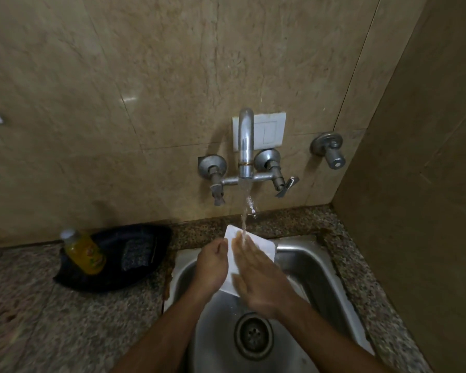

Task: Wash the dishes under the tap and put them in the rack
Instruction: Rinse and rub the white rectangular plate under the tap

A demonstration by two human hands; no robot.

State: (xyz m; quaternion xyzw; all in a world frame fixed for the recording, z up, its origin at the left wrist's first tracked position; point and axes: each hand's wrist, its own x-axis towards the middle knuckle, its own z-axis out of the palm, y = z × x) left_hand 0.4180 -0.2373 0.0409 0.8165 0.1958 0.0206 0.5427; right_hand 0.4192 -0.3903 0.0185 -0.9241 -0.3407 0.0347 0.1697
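From the head view, I had the white square plate (pixel 264 244) held over the sink (pixel 301 261), directly below the tap (pixel 245 146), with the stream of water (pixel 244 211) falling onto its upper face and onto my right hand. My left hand (pixel 213 265) gripped the plate's left edge, its fingers (pixel 218 246) curled round the rim. My right hand (pixel 256 275) lay flat on the plate's face, fingers straight and together, rubbing rather than holding.

I judged the plate stiff and fairly light, probably ceramic or melamine, so breakable if it dropped against the steel sink. Wet and glazed, it would be slippery, and a flat palm gave no hold at all; the whole grip rested on my left hand. For the carry to the rack I reckoned the safest hold was at two opposite edges, thumbs on the face and fingers beneath, well in from the rounded corners. No rack showed in this view.

Left of the sink, on the speckled surface (pixel 38 319), a dark tray (pixel 113 281) held a yellow soap bottle (pixel 84 251) and a scrub pad (pixel 136 254). Below my hands the sink's drain (pixel 253 336) sat open
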